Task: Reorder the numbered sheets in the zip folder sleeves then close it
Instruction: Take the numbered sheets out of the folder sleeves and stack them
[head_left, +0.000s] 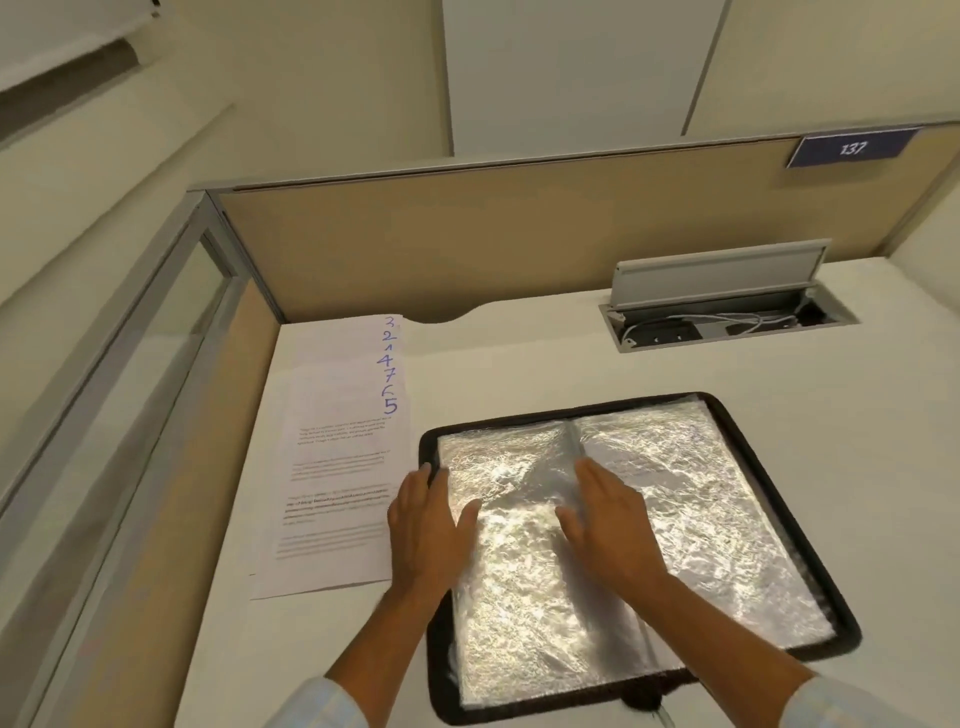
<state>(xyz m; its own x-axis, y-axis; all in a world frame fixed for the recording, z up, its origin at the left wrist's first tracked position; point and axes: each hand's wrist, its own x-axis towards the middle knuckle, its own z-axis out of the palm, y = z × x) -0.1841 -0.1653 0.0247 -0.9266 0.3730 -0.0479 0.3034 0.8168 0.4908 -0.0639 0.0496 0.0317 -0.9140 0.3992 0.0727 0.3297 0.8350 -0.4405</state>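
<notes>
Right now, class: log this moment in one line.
zip folder: open flat on desk | left hand: flat on left sleeve edge | right hand: flat beside spine | numbered sheets: fanned, left of folder

Glare on the zip folder sleeves (675, 493) hides their contents. Print on the numbered sheets (337, 467) is too small to read. My left hand (426, 525) covers part of their left edge.
</notes>
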